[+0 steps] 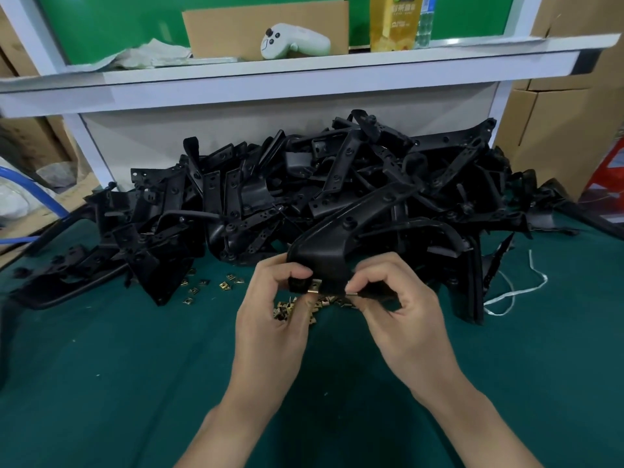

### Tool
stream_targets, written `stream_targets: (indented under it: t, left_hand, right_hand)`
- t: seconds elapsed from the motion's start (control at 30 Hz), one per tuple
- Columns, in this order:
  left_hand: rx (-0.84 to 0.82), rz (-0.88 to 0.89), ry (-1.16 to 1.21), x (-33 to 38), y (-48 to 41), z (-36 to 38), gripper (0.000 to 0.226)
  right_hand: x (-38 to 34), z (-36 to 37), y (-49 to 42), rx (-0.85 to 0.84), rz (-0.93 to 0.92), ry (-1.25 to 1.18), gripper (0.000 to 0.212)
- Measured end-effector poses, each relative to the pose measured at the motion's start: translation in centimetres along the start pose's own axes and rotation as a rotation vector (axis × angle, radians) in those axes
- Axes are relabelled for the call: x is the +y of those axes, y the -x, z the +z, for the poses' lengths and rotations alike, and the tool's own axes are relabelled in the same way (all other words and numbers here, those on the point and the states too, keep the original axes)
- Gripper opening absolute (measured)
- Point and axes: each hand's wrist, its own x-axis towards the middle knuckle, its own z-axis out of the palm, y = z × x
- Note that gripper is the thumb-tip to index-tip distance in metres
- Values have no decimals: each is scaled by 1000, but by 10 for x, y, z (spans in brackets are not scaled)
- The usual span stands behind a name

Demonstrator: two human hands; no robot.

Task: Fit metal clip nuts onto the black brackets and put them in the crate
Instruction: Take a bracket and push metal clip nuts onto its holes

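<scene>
A heap of black brackets [304,184] waits beyond the hands, unfitted I'd guess; left hand [270,315] and right hand [405,315] pinch one bracket [337,238] between them, a clip nut [316,286] on its edge, loose clip nuts [287,310] beneath; no crate visible

Held bracket [337,244]: black moulded plastic, matt and finely textured, with a faint sheen on its curved faces. Bracket pile [304,184]: same plastic and finish. Clip nuts [285,310]: thin sheet metal, brass-yellow, bright. Bench [101,383]: dark green cloth cover, matt. Box [263,25]: plain brown cardboard. Controller [293,43]: smooth white plastic, semi-gloss.
</scene>
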Motion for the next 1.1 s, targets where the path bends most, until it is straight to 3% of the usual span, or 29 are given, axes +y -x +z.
stream_targets:
  t: [0.33,0.7,0.8,0.87,0.97,1.1]
  left_hand:
    - [-10,143,-140,0,2,4,32]
    - [-32,235,-205,-6,5,6,22]
    - [62,204,-175,-9,2,6,33]
    - [79,204,-184,-10,2,5,50]
    - [32,219,-222,-10,4,3,71]
    - [4,214,-239,-10,4,4,75]
  right_hand:
    - [1,-2,0,86,61,-31,54]
    - [-1,-6,-2,67,190,-170,62]
    - [-4,-6,-4,-58,201,-183,45]
    - [-5,-7,-5,-126,226,-167,46]
    - [-4,-7,-5,-108,291,-73,42]
    - [-1,-6,-1,-103,361,-32,32]
